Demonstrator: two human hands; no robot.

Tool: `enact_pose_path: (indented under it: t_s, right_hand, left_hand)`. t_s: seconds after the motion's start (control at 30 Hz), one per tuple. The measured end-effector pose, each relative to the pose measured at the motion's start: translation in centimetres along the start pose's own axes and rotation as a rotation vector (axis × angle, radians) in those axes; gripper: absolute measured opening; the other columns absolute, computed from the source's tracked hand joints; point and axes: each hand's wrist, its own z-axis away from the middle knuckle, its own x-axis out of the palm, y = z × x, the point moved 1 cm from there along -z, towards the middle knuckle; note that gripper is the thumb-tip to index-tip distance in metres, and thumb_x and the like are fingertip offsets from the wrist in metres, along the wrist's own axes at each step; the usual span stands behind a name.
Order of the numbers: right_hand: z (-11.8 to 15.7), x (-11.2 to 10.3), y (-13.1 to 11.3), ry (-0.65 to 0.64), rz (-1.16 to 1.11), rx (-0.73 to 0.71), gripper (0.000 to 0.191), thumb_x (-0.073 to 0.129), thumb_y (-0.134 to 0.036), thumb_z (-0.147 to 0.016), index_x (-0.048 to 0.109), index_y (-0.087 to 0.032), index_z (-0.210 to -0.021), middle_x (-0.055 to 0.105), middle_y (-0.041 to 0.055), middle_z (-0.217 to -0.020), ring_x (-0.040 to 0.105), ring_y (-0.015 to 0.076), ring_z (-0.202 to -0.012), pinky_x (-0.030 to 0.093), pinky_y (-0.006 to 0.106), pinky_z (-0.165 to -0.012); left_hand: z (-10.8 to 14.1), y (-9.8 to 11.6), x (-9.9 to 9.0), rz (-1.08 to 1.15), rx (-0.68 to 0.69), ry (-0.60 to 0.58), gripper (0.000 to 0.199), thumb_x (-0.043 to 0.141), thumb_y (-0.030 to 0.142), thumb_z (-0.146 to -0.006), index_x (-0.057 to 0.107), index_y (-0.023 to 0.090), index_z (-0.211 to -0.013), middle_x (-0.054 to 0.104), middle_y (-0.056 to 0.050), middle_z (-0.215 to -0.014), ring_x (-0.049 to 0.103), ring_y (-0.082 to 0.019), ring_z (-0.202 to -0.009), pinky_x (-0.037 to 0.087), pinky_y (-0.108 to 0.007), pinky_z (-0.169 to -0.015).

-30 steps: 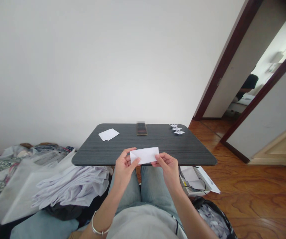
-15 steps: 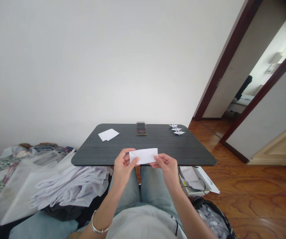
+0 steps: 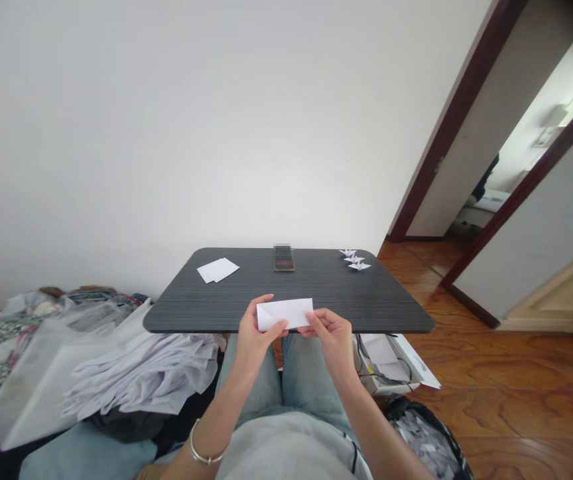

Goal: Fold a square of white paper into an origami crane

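Note:
A white strip of folded paper [image 3: 286, 311] is held up at the front edge of the dark table [image 3: 246, 287]. My left hand [image 3: 259, 333] grips its left end, thumb along the lower edge and index finger behind the upper corner. A diagonal crease shows near that end. At the lower right corner, my right hand [image 3: 330, 331] pinches the paper between thumb and fingers. The fingertips behind the paper are partly hidden.
White paper sheets [image 3: 218, 269] lie at the table's left. A small dark stand-like object [image 3: 284, 258] sits at the back middle. Several folded paper cranes [image 3: 356, 260] stand at the back right. Piled clothes [image 3: 146, 373] lie left; a black bag [image 3: 429, 437] is at lower right.
My left hand has shifted slightly right, its thumb moving along the paper's lower edge. My right thumb now overlaps the paper's right end more. The paper has moved slightly left.

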Motion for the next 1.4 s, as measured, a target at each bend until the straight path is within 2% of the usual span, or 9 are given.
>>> enact_pose_path:
  t_s: [0.23,0.4,0.63,0.77,0.9,1.07,1.4]
  right_hand:
    - [-0.1,-0.06,0.11,0.006,0.017,-0.011,0.022,0.069,-0.036,-0.068,0.064,-0.016,-0.066,0.066,0.0,-0.054,0.064,0.015,-0.048,0.054,0.025,-0.052]
    - [-0.12,-0.09,0.21,0.0,0.017,-0.01,0.022,0.068,-0.037,-0.069,0.063,-0.016,-0.067,0.066,0.0002,-0.054,0.063,0.0148,-0.048,0.054,0.025,-0.052]
    - [-0.15,-0.17,0.09,0.0,0.024,-0.011,0.023,0.068,-0.038,-0.069,0.063,-0.016,-0.067,0.066,0.0005,-0.055,0.062,0.0146,-0.049,0.054,0.026,-0.052]
    - [-0.13,0.01,0.09,-0.084,0.035,-0.007,0.02,0.069,-0.034,-0.067,0.064,-0.015,-0.068,0.065,0.0001,-0.056,0.059,0.0125,-0.049,0.05,0.023,-0.05]
    - [-0.11,0.26,0.4,-0.186,0.048,0.072,0.018,0.071,-0.03,-0.064,0.065,-0.014,-0.068,0.064,0.0003,-0.055,0.054,0.0099,-0.044,0.046,0.02,-0.044]
    - [-0.22,0.34,0.79,-0.203,0.043,0.124,0.018,0.071,-0.03,-0.061,0.065,-0.013,-0.063,0.063,0.0012,-0.051,0.053,0.0103,-0.04,0.046,0.021,-0.041]
    - [-0.21,0.37,0.8,-0.208,0.055,0.13,0.018,0.071,-0.029,-0.062,0.065,-0.012,-0.064,0.064,0.002,-0.051,0.056,0.0113,-0.041,0.048,0.021,-0.042]
  left_hand:
    - [-0.08,-0.01,-0.11,-0.042,-0.027,-0.047,0.061,0.073,0.018,-0.056,0.048,0.017,-0.111,0.059,-0.001,-0.085,0.06,-0.014,-0.068,0.055,-0.025,-0.057]
    - [0.02,0.21,-0.24,-0.021,-0.014,-0.079,0.057,0.07,0.019,-0.059,0.048,0.017,-0.111,0.058,-0.002,-0.089,0.06,-0.013,-0.069,0.055,-0.025,-0.06]
    - [-0.04,0.12,-0.18,-0.058,0.025,-0.099,0.059,0.07,0.015,-0.057,0.049,0.018,-0.112,0.06,-0.001,-0.084,0.059,-0.013,-0.068,0.052,-0.025,-0.062]
    - [-0.21,0.04,-0.23,-0.077,0.026,-0.105,0.06,0.07,0.016,-0.057,0.048,0.017,-0.113,0.06,-0.002,-0.085,0.06,-0.015,-0.072,0.052,-0.025,-0.063]
    - [-0.4,-0.11,-0.23,-0.096,0.043,-0.117,0.059,0.069,0.017,-0.058,0.047,0.016,-0.113,0.06,-0.004,-0.089,0.059,-0.016,-0.077,0.052,-0.026,-0.065]
    - [-0.66,-0.45,-0.31,-0.142,0.083,-0.131,0.058,0.068,0.016,-0.059,0.048,0.017,-0.113,0.06,-0.004,-0.09,0.06,-0.016,-0.078,0.05,-0.025,-0.066]
    - [-0.86,-0.61,-0.64,-0.19,0.095,-0.149,0.057,0.067,0.017,-0.061,0.047,0.017,-0.115,0.061,-0.005,-0.093,0.06,-0.017,-0.08,0.05,-0.025,-0.068]
